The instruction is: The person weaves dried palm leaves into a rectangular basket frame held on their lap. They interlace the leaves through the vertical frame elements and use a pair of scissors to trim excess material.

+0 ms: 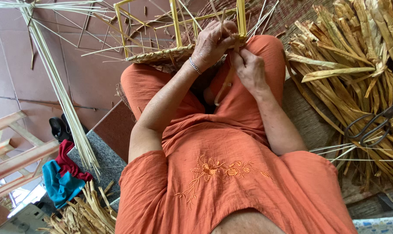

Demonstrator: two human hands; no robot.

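Bent forearms, fingers (222, 41) probably pinching strand (224, 84)

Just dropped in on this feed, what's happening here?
A person in orange clothes sits weaving dried straw onto a yellow frame resting on their knees. The left hand, with a bracelet at the wrist, presses on the woven rim, and the right hand pulls a straw strand down from it. A pile of dried leaves lies to the right with black scissors on top; thin reeds fan over the tiled floor to the left.
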